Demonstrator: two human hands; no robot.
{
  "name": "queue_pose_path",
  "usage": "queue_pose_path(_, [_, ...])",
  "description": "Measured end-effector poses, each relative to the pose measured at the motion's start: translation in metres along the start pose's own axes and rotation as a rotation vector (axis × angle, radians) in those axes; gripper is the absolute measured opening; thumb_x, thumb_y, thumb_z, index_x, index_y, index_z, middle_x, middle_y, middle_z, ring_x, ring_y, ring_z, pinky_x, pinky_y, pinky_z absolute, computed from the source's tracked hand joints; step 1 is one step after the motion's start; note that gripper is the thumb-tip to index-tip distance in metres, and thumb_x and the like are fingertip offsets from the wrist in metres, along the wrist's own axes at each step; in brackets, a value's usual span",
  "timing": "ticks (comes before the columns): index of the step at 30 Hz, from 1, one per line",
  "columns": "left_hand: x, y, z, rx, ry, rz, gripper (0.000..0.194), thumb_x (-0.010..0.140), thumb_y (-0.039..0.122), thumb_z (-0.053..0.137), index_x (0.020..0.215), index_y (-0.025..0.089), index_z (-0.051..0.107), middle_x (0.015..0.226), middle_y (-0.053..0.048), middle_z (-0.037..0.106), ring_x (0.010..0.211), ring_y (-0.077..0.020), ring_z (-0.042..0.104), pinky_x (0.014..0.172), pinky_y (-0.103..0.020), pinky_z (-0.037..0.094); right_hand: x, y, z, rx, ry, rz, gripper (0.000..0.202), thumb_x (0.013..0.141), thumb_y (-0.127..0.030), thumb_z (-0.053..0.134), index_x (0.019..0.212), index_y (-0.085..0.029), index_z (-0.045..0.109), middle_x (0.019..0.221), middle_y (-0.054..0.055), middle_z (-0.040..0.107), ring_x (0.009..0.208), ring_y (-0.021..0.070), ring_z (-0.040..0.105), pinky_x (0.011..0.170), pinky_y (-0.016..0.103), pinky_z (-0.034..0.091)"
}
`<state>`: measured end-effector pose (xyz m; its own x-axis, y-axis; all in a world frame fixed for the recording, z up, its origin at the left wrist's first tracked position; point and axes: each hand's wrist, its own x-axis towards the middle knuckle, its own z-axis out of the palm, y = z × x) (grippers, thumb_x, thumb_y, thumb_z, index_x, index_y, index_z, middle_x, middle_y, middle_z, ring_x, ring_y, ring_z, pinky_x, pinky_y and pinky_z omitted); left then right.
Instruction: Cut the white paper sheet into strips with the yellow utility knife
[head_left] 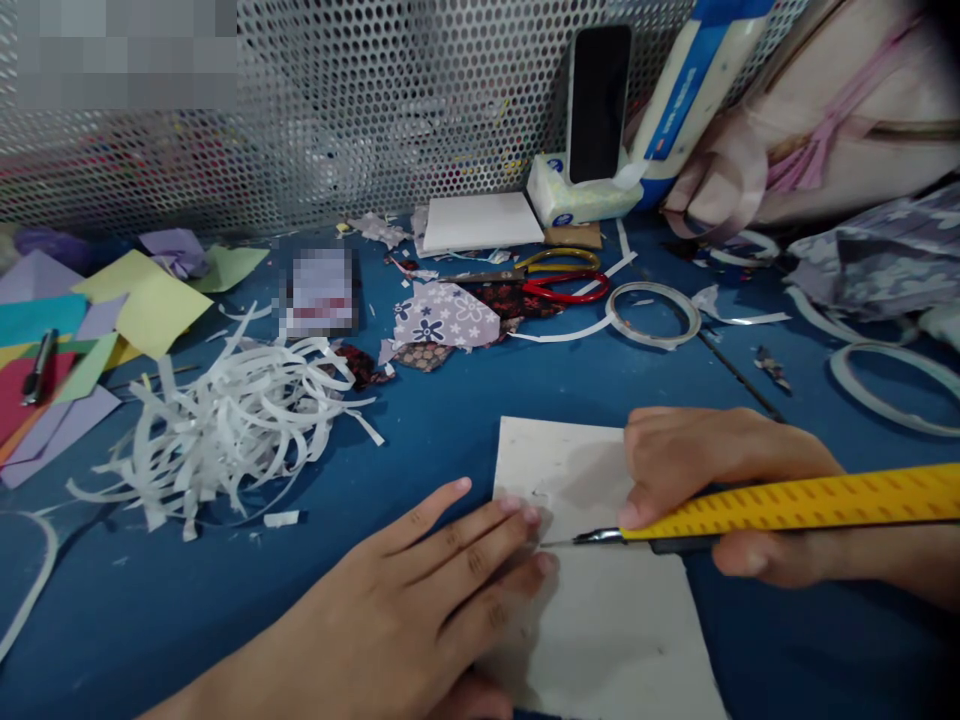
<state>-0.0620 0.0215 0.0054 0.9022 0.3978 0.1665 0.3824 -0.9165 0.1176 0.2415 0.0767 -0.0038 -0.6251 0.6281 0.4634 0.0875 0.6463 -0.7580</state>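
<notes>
A pale sheet of card [622,630] lies flat on the blue table in front of me. Across its left part rests my left hand [450,580], fingers stretched out and pressing on the card. My right hand [712,460] grips a yellow utility knife [787,505], thumb below and fingers above its body. The knife's metal tip touches the card close to my left fingertips, and a thin line runs beneath it. Part of the knife's underside and my right palm are hidden.
A heap of white paper strips [232,430] lies left of the card. Behind are scissors [566,280], patterned fabric scraps [446,318] and a tape roll [652,315]. Coloured papers [157,300] sit far left. A phone [598,105] leans by a tissue pack [555,190] near the perforated metal panel [360,120].
</notes>
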Motion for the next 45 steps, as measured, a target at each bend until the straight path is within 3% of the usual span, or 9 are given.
queue_pose_path(11, [-0.002, -0.001, 0.003, -0.079, 0.005, -0.002, 0.051, 0.105, 0.039, 0.055, 0.149, 0.014, 0.051, 0.162, -0.008, 0.042, 0.152, -0.0215, 0.036, 0.131, -0.043, 0.015, 0.007, -0.011, 0.004, -0.123, -0.029, -0.08, 0.014, 0.096, -0.037, 0.053, 0.092, -0.028, 0.063, 0.06, -0.004, 0.067, 0.047, 0.0161, 0.061, 0.052, 0.036, 0.045])
queue_pose_path(19, [0.001, -0.003, -0.002, -0.026, 0.015, 0.04, 0.049, 0.107, 0.044, 0.05, 0.144, 0.013, 0.056, 0.157, -0.01, 0.048, 0.149, -0.0205, 0.042, 0.13, -0.04, 0.012, 0.004, -0.014, 0.003, -0.155, -0.067, -0.114, 0.01, 0.093, -0.033, 0.053, 0.095, -0.028, 0.061, 0.057, -0.004, 0.063, 0.045, 0.0171, 0.057, 0.05, 0.037, 0.042])
queue_pose_path(25, [-0.001, -0.003, 0.001, -0.03, 0.01, 0.038, 0.051, 0.107, 0.046, 0.049, 0.146, 0.012, 0.054, 0.16, -0.01, 0.044, 0.152, -0.0208, 0.036, 0.13, -0.04, 0.008, 0.006, -0.016, -0.003, -0.231, -0.129, -0.177, 0.009, 0.089, -0.028, 0.054, 0.096, -0.028, 0.059, 0.056, -0.003, 0.06, 0.046, 0.0184, 0.056, 0.049, 0.038, 0.039])
queue_pose_path(34, [0.002, -0.001, -0.004, -0.033, -0.009, 0.024, 0.051, 0.108, 0.047, 0.047, 0.147, 0.014, 0.054, 0.159, -0.007, 0.045, 0.15, -0.0194, 0.04, 0.131, -0.038, 0.008, 0.005, -0.011, -0.008, -0.168, -0.17, -0.192, 0.013, 0.087, -0.026, 0.055, 0.098, -0.027, 0.062, 0.054, -0.003, 0.06, 0.043, 0.0185, 0.055, 0.05, 0.038, 0.036])
queue_pose_path(40, [0.003, -0.002, -0.004, -0.044, -0.017, 0.036, 0.05, 0.11, 0.045, 0.045, 0.147, 0.014, 0.053, 0.16, -0.006, 0.043, 0.152, -0.0194, 0.036, 0.131, -0.038, 0.003, 0.003, -0.011, -0.007, -0.195, -0.123, -0.185, 0.011, 0.096, -0.029, 0.053, 0.093, -0.025, 0.062, 0.052, -0.004, 0.059, 0.043, 0.0166, 0.052, 0.053, 0.037, 0.035])
queue_pose_path(45, [0.004, -0.004, -0.004, -0.033, -0.013, 0.046, 0.047, 0.111, 0.043, 0.042, 0.144, 0.014, 0.056, 0.157, -0.006, 0.048, 0.148, -0.0191, 0.043, 0.13, -0.037, 0.004, 0.002, -0.011, -0.012, -0.148, -0.153, -0.17, 0.01, 0.095, -0.03, 0.056, 0.095, -0.025, 0.064, 0.052, -0.004, 0.061, 0.042, 0.0158, 0.051, 0.052, 0.035, 0.035])
